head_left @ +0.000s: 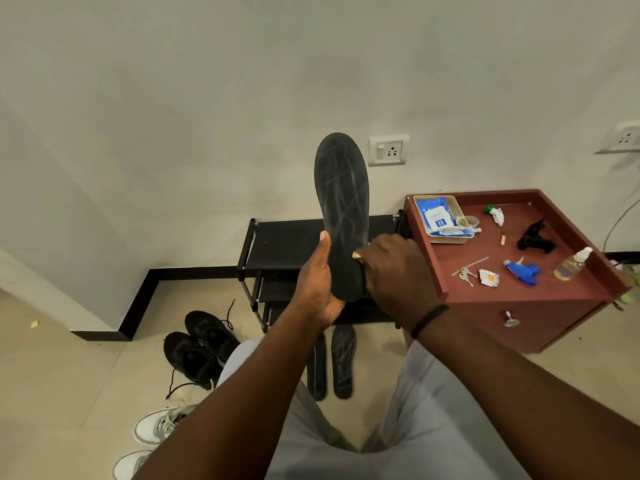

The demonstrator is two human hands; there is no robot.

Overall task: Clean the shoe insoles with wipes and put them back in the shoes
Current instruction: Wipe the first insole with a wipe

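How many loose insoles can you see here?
3: one insole held upright in both hands, and two lying side by side on the floor between the knees. Others may be hidden inside shoes.

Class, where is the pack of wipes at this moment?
In the head view, the pack of wipes lies in a shallow tray at the back left corner of the red cabinet, right of the shoe rack.

Three insoles (341, 216), two black shoes (194, 355), two white shoes (156, 426), two sockets (387, 151).

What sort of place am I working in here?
Probably a home entryway or room corner: a black shoe rack against the wall, black sneakers on the tiled floor, and a red cabinet holding keys.
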